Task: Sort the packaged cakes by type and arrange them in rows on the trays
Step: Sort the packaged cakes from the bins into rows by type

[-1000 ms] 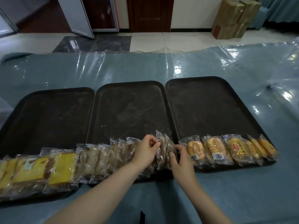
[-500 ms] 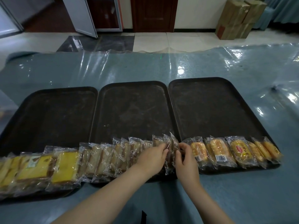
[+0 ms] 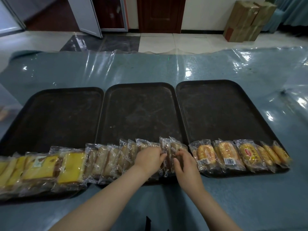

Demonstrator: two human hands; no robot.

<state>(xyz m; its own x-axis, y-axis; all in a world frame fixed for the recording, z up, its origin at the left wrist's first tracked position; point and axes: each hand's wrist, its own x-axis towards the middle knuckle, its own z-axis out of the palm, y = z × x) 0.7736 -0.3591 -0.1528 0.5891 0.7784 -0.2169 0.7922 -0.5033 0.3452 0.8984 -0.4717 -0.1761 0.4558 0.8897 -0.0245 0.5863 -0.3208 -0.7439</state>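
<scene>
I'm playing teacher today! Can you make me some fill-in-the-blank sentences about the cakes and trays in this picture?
1. The number of dark trays side by side on the table is ____.
2. The yellow cakes lie on the ____ tray.
3. Both hands, left hand and right hand, are at the ____ tray's row of brown cakes.
4. The far parts of all the trays are ____.

Missing words: three; left; middle; empty
</scene>
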